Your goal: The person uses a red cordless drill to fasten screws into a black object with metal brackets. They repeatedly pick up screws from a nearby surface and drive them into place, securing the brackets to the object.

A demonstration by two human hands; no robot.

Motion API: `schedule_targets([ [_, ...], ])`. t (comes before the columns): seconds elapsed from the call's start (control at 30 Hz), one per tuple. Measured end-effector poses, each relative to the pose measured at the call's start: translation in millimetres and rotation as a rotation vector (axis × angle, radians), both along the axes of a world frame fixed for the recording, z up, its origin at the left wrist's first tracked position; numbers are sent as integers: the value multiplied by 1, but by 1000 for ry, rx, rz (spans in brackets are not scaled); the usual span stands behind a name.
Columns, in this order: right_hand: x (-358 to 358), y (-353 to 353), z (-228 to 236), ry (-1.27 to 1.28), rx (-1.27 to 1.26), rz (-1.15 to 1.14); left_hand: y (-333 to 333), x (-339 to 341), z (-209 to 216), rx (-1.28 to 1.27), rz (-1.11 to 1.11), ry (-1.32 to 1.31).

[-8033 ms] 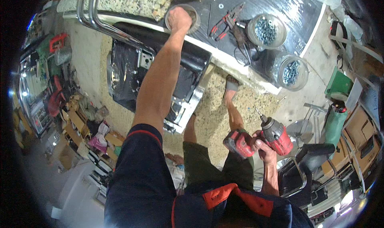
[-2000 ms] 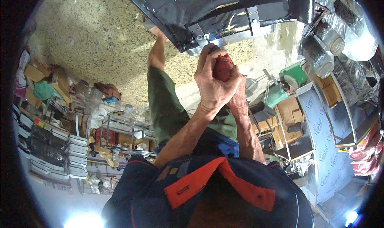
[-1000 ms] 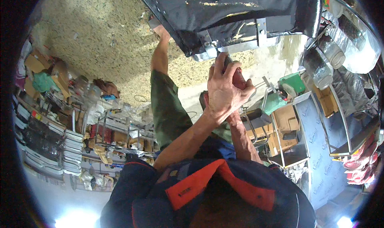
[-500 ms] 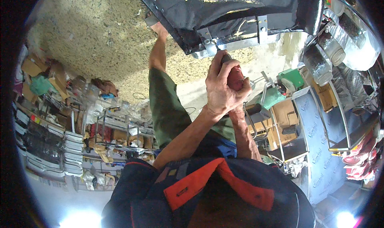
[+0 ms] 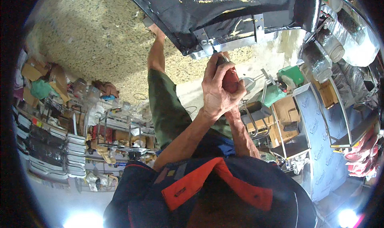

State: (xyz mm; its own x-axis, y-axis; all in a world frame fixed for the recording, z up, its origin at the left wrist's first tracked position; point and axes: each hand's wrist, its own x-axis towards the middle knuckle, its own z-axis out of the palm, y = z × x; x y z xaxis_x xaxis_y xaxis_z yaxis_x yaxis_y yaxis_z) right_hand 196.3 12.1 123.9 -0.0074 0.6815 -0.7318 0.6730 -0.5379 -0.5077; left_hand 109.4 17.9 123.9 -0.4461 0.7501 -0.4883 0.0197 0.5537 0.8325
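Note:
My left hand is closed round the top of a red and dark power drill, its thumb on the drill's right side. Just beneath it comes my right wrist; the right hand and its fingers are hidden behind the left hand and the tool. The drill's thin bit points away from me, reaching a screw spot by the lower metal bracket. This bracket lies on a black-covered panel with a bare metal strip along its near edge. A second metal bracket sits farther right.
Plastic jars hang at the right. Below them are a green container, cardboard boxes and a metal-framed rack. Crowded shelves stand at left. A bare leg in green trousers extends beside the panel over speckled floor.
The panel appears shifted slightly left in view, and both hands with the drill have shifted slightly left too. The left hand keeps its grip on the drill.

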Motion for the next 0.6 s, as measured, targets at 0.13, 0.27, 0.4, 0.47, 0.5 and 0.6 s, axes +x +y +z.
schedule_targets([
  [0.13, 1, 1, 0, 1, 7, 0, 0, -4, -2, 44, 24, -14],
  [0.27, 3, 4, 0, 4, 18, 2, 6, -4, -5, 34, 31, -23],
  [0.4, 5, 8, 0, 4, 23, 6, 13, -2, -5, 33, 27, 11],
  [0.47, 5, 9, 0, 7, 29, 6, 15, -2, -6, 43, 42, 21],
  [0.5, 5, 10, 1, 8, 29, 7, 16, -1, -6, 42, 56, 13],
  [0.6, 6, 13, -3, 13, 36, 11, 19, 1, -11, 31, 65, 20],
])
